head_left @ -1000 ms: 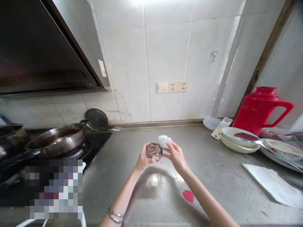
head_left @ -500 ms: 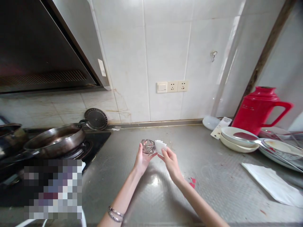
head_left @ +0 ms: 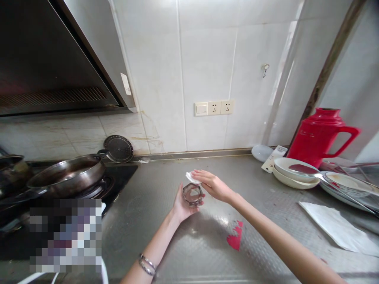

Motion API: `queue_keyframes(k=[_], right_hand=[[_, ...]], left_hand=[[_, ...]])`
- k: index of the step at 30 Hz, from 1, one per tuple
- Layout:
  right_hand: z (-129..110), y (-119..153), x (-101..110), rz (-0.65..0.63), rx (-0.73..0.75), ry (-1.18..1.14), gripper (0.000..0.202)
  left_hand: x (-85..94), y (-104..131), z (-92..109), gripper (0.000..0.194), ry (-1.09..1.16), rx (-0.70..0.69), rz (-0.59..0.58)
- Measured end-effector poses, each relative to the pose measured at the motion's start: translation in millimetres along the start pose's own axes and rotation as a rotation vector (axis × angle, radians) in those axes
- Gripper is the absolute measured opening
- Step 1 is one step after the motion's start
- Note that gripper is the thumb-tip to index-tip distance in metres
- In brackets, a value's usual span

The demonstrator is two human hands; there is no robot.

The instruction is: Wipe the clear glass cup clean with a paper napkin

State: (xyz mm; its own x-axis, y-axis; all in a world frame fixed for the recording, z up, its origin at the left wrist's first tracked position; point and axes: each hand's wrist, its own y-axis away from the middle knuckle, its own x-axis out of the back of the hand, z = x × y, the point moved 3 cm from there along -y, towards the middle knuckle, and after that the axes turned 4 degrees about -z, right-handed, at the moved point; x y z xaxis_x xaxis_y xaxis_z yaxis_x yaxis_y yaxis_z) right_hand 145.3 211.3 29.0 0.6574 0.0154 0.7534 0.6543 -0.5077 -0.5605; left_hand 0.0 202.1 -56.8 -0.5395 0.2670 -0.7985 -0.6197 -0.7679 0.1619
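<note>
Over the middle of the steel counter, my left hand (head_left: 183, 205) has its fingers wrapped round a small faceted smoky-glass dish (head_left: 188, 194), whose round opening faces up toward me. A folded white tissue (head_left: 192, 178) is in my right hand (head_left: 211, 183), pinched under the fingers at the dish's far rim. The tissue is partly covered by those fingers, and whether it touches the glass I cannot tell. Below the right forearm, a torn red scrap (head_left: 235, 236) lies flat on the counter (head_left: 166, 256).
A steel pan (head_left: 68, 175) sits on the black stove (head_left: 124, 177) at left, under the range hood (head_left: 44, 59). To the right stand a red thermos jug (head_left: 316, 136), stacked white bowls (head_left: 291, 179) and a plate with a spoon. A white tissue sheet (head_left: 337, 227) lies in front of them.
The dish has turned so its opening faces up, and it has come slightly right and nearer. My right hand with the tissue has risen to its far rim, uncovering more of the red scrap.
</note>
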Motion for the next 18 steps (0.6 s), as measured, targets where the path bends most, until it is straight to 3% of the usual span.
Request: queue_keyframes(k=[3,7,12,18], right_hand=[[-4.8,-1.7,-1.4,-0.207,0.091,0.112,0.042],[-6.7,2.9,-0.5,-0.327,0.142,0.147,0.045],[-4.8,15.0,-0.1,-0.34,0.164,0.188,0.05],[-0.3,34.0,-1.1,-0.249,0.133,0.212,0.047]], left_hand=[[-1.2,-6.3,-7.7,0.06,-0.041,0.076,-0.047],[-4.6,-9.6,-11.4,0.061,-0.077,0.077,-0.058],[-6.8,-11.5,-16.9,0.056,-0.095,0.077,-0.011],[-1.2,-16.0,-21.7,0.048,-0.062,0.056,0.111]])
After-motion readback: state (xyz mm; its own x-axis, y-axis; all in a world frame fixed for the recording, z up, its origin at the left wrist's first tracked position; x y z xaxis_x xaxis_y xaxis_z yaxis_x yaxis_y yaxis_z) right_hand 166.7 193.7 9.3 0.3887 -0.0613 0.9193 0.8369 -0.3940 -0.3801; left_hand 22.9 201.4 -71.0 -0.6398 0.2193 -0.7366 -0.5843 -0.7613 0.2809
